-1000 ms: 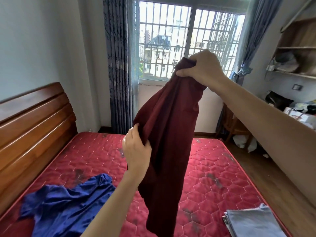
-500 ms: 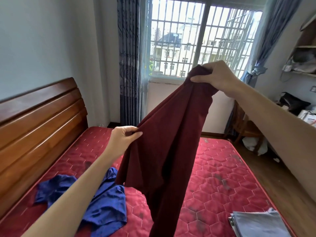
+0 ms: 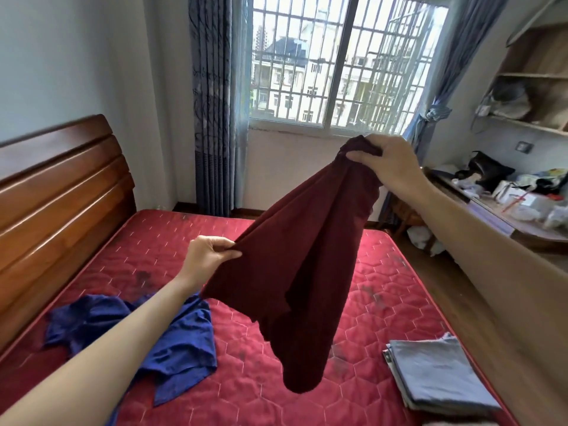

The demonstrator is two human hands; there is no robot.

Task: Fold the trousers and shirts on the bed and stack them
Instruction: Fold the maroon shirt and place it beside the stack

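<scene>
Two bare hands are holding one dark red garment [image 3: 307, 259] up over the bed, and we are seeing it from above and behind the arms. Nearest to us, a folded grey garment [image 3: 439, 376] is lying flat on the red quilted mattress [image 3: 384, 302] at the lower right, close to the mattress edge. On the lower left a blue garment [image 3: 172, 342] is lying crumpled and unfolded on the mattress, partly under our left forearm.

Further out, our left hand [image 3: 206, 256] is pinching an edge of the dark red garment between thumb and curled fingers, low over the middle of the bed. The cloth is hanging in loose folds, its lowest part dangling above the mattress without clearly touching it. Our right hand [image 3: 387, 161] is gripping a bunched end of the same garment, raised higher and to the right, so the cloth is stretching on a slant between both hands.

Beyond, a wooden headboard [image 3: 61, 192] is running along the left, and a barred window [image 3: 338, 63] with blue-grey curtains [image 3: 212, 103] is standing at the far wall. Shelves [image 3: 538, 87] and a cluttered desk [image 3: 507, 204] are sitting on the right.
</scene>
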